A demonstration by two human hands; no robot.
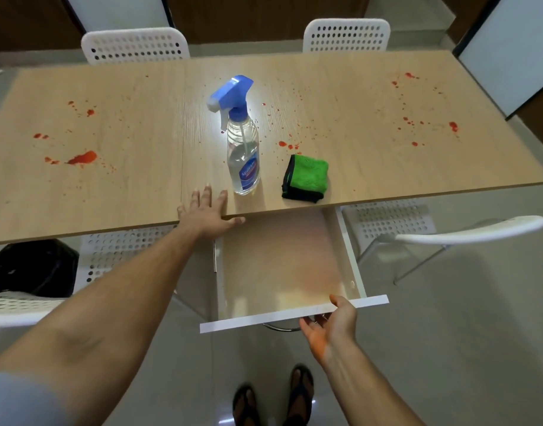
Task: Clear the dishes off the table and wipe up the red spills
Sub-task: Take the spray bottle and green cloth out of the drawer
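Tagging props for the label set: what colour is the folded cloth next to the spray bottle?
Bright green with a black edge; the cloth shows best in the head view.

You see white perforated chairs (pixel 135 46) around you, a black bin bag (pixel 33 267) at lower left, and an open drawer (pixel 282 272) (its inside bare).

one spray bottle (pixel 242 155), one cloth (pixel 307 178); four chairs (pixel 135 46)

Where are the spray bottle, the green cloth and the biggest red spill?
spray bottle (pixel 243 161), head view, on its clear body.
green cloth (pixel 307 176), head view, on its folded top face.
biggest red spill (pixel 83 157), head view, on the smear's middle.
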